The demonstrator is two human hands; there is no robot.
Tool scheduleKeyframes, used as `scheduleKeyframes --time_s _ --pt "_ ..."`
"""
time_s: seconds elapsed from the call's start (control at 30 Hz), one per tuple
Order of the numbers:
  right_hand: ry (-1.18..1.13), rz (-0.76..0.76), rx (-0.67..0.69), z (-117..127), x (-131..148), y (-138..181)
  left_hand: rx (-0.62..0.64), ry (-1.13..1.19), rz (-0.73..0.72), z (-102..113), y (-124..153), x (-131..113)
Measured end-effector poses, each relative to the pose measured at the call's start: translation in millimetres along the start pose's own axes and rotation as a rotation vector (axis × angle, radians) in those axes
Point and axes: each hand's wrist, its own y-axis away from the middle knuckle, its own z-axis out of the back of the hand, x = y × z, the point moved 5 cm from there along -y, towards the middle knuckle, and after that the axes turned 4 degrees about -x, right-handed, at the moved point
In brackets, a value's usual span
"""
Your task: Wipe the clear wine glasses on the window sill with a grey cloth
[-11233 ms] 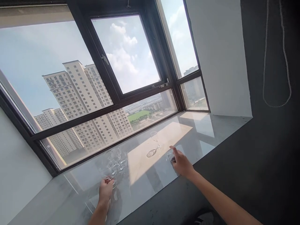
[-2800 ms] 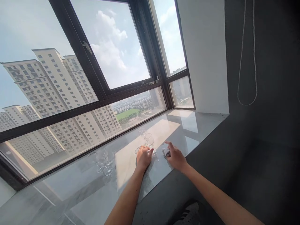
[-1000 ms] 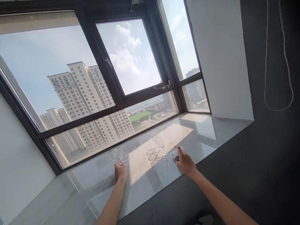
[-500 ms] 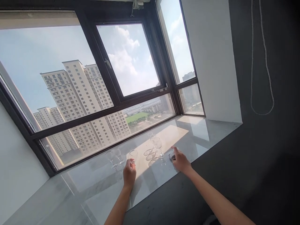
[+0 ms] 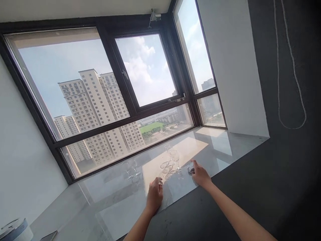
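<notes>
at lower left, cut off by the edge of view: tub, blue and white; just beside it, a dark slab, too little in view to identify.

further right, on the glossy sill near the window: pair of glasses, stemmed, upright, close together. cannot tell whether touching. could clink and chip if nudged sideways.

next, near the front edge of the sill: left hand, fingers curled in, gripping a clear thing at the tips, judged a glass. held glass mostly hidden; cannot read tilt or contact with the sill. judged risks: slipping out of a fingertip hold, or catching a neighbour because of glare on clear rims.

just beyond, on the sun patch: far glass and, in front of it, near glass, both upright, overlapping in view; ringed shadows to their left. easy to mistake shadow for rim there; in that case, liable to tip near glass, perhaps into far glass.

right of these: right hand, closed round a crumpled white wad, at the front part of the sill, forefinger extended. could brush near glass if swung left.

at far right, against dark wall: cord, hanging in a loop, well apart from both hands.
</notes>
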Motion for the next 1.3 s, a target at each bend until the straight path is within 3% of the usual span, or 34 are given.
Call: scheduleKeyframes --time_s 0.43,0.63,0.77,0.83,1.03,1.13,1.3 --pt "0.015 -0.009 0.01 1 3 1 -0.02 -0.001 0.088 -6 -10 8" --pt "0.021 -0.092 0.029 1 0 -2 -0.01 0.054 0.072 -10 -11 11" --pt "-0.04 -0.135 -0.037 1 8 6 -0.016 0.062 0.104 -13 -11 16" --pt "-0.127 -0.089 -0.077 -1 23 15 -0.021 0.045 0.119 -15 -10 18" --pt "-0.359 0.337 -0.112 10 106 43 -0.046 -0.005 0.136 -13 -9 17" --pt "-0.33 0.391 -0.089 19 146 37 -0.042 -0.047 0.151 -12 -10 16" --pt "-0.167 0.404 0.08 18 214 11 -0.072 -0.134 0.22 -6 -12 17"
